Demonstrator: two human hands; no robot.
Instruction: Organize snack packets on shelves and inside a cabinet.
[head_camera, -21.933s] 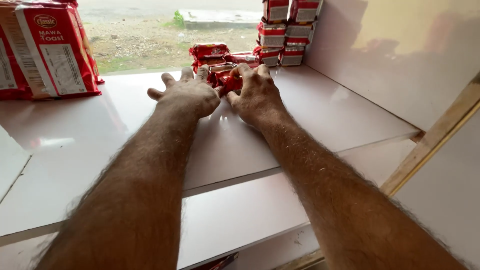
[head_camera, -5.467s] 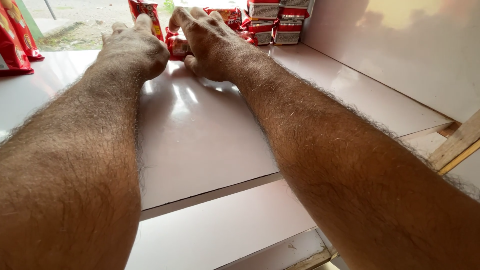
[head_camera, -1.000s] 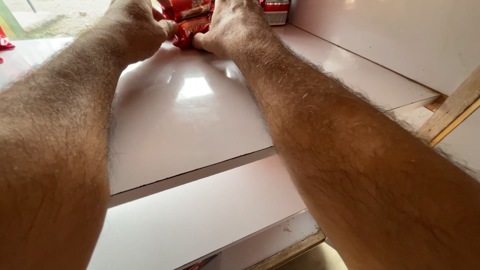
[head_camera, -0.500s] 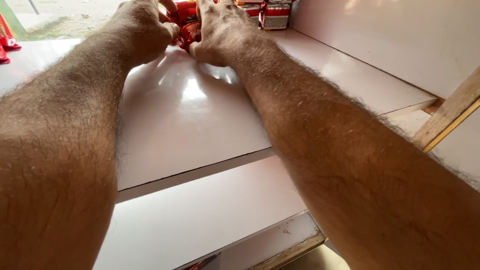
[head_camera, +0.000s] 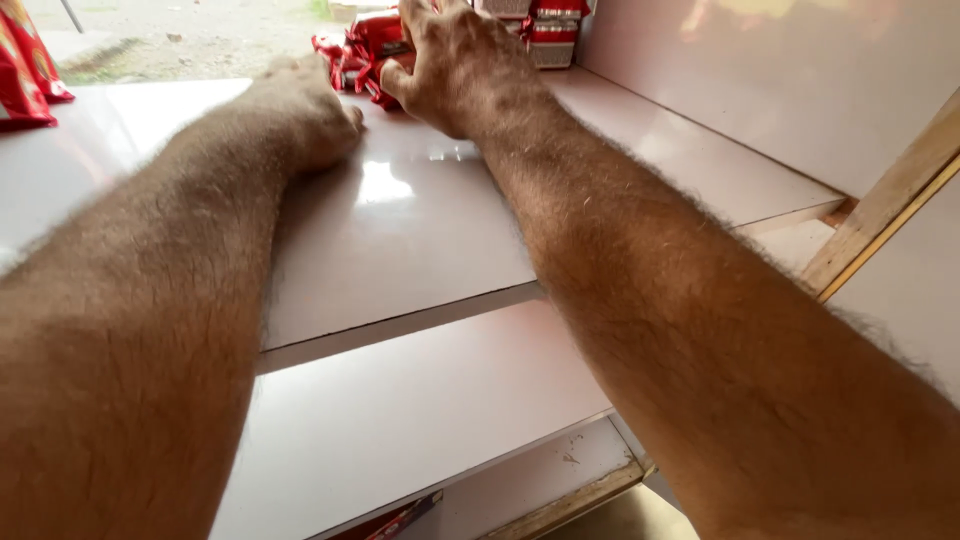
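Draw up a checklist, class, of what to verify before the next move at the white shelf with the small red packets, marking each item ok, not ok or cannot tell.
1. Right hand is on the small red packets: ok, it lies against the pile.
2. Left hand is on the pile: cannot tell, its fingers are hidden behind its knuckles.
3. Glossy white shelf is bare in front of the pile: ok.
4. Stacked red and white boxes in the corner stand square: ok, as far as they show.
5. Large red bag at the far left lies apart from both hands: ok.
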